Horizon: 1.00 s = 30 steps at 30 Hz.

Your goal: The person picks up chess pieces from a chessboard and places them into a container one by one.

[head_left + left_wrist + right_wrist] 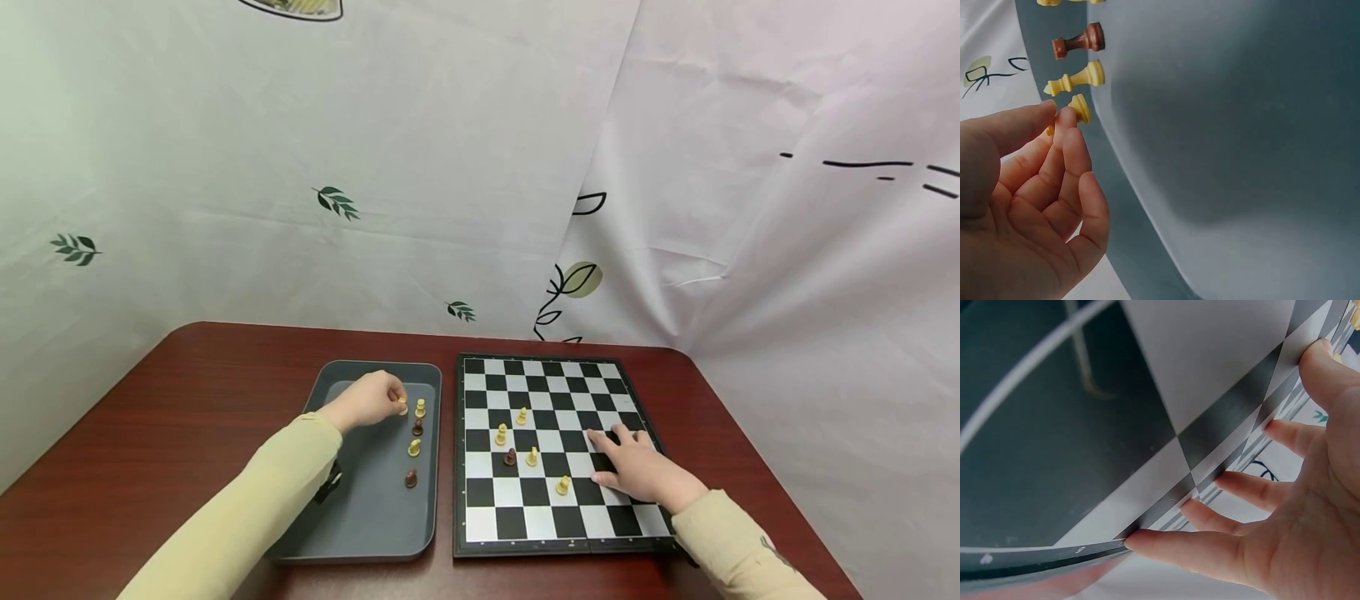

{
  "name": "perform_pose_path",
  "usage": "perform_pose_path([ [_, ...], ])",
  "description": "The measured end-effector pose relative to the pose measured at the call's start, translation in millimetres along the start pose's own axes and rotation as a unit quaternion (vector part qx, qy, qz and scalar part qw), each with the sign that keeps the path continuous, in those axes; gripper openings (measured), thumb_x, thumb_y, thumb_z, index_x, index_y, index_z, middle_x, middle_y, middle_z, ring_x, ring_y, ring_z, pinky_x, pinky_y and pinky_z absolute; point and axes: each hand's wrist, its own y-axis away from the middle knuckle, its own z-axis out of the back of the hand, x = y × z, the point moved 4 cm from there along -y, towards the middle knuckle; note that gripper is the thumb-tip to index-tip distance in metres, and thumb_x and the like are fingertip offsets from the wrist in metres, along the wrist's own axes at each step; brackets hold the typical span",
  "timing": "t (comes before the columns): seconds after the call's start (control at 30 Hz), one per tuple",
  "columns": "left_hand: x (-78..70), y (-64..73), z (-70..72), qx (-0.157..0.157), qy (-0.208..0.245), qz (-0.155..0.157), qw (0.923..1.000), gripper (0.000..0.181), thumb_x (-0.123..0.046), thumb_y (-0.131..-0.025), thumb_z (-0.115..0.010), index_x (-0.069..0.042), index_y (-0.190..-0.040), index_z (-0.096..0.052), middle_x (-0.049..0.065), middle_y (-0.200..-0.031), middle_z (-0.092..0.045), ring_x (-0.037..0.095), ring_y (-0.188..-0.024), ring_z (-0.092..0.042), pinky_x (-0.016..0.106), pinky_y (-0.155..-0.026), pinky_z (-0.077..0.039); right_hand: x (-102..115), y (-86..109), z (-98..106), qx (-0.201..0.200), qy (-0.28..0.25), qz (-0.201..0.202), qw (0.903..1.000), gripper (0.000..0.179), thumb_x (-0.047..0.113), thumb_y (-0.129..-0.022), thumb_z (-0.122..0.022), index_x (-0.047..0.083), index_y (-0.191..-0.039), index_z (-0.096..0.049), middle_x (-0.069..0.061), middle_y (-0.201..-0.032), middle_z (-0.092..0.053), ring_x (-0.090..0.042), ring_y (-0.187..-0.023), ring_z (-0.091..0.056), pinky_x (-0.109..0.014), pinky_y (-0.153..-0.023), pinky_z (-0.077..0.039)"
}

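Note:
Over the far part of a grey tray (360,533), my left hand (367,398) pinches a yellow chess piece (1080,109) between thumb and fingertips; the fingers cover most of it. Right beside it stands another yellow chess piece (420,408), then a brown chess piece (417,427). Nearer in the same row are a yellow piece (414,448) and a brown piece (411,478). My right hand (637,468) has its fingers spread, with the fingertips on the right side of the chessboard (512,522).
Several yellow pieces, one at the front (562,485), stand on the board's left and middle squares with a brown piece (510,457). Tray and board lie side by side on a dark red table (187,417). A white patterned cloth (450,167) hangs behind the table.

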Motion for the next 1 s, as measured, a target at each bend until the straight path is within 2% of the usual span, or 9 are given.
perform_pose_path([
  [0.2,5.1,-4.7,-5.0,-0.004,-0.012,0.007,0.9999,0.006,-0.007,-0.086,-0.065,-0.002,-0.088,-0.068,0.005,-0.081,-0.065,0.014,-0.071,-0.056,0.034,-0.066,-0.048,0.3,-0.7,0.9,-0.003,0.0,0.004,1.0,0.062,0.036,-0.085,-0.067,0.007,-0.136,-0.047,-0.029,-0.13,-0.042,-0.055,-0.114,-0.041,-0.058,-0.085,-0.045],
  [0.73,6.7,-8.0,-11.5,-0.013,-0.038,0.017,0.999,0.003,-0.006,-0.084,-0.067,-0.003,-0.084,-0.066,0.003,-0.076,-0.061,0.013,-0.065,-0.05,0.031,-0.062,-0.044,-0.1,0.2,1.5,0.005,-0.006,-0.001,1.0,0.063,0.037,-0.085,-0.066,0.007,-0.137,-0.046,-0.032,-0.135,-0.039,-0.056,-0.116,-0.039,-0.059,-0.086,-0.044],
  [1.0,10.0,-11.4,-15.3,-0.008,-0.047,0.019,0.9987,0.004,-0.007,-0.084,-0.067,-0.004,-0.082,-0.066,0.001,-0.074,-0.06,0.013,-0.064,-0.049,0.029,-0.06,-0.041,0.2,-0.3,0.9,0.008,0.0,-0.011,0.9999,0.063,0.038,-0.085,-0.066,0.008,-0.137,-0.046,-0.03,-0.134,-0.039,-0.054,-0.115,-0.04,-0.059,-0.085,-0.045],
])
